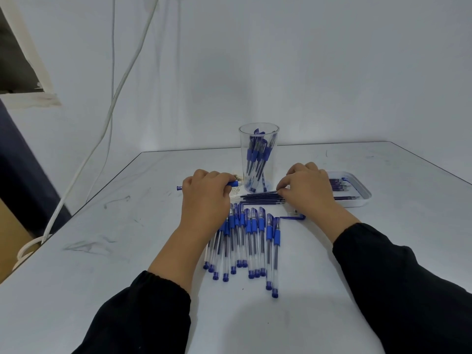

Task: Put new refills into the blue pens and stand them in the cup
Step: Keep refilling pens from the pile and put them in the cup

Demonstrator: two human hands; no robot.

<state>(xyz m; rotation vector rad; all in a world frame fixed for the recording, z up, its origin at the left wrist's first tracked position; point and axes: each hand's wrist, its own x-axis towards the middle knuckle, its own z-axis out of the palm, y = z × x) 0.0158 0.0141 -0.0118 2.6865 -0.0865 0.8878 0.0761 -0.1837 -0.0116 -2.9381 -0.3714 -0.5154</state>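
A clear plastic cup (258,139) stands mid-table with several blue pens upright inside. My left hand (206,198) is closed around a blue pen (233,183) held level, its ends showing on both sides of the fist. My right hand (307,190) pinches the end of a thin dark refill (258,194), the top one of several refills (260,199) lying side by side just in front of the cup. Several capped blue pens (251,241) lie in a row on the table between my forearms.
A white tray (357,200) with more refills sits behind my right hand. A blue rubber band (293,217) lies near the pen row. White cables (84,159) hang along the wall at the left, past the table's left edge.
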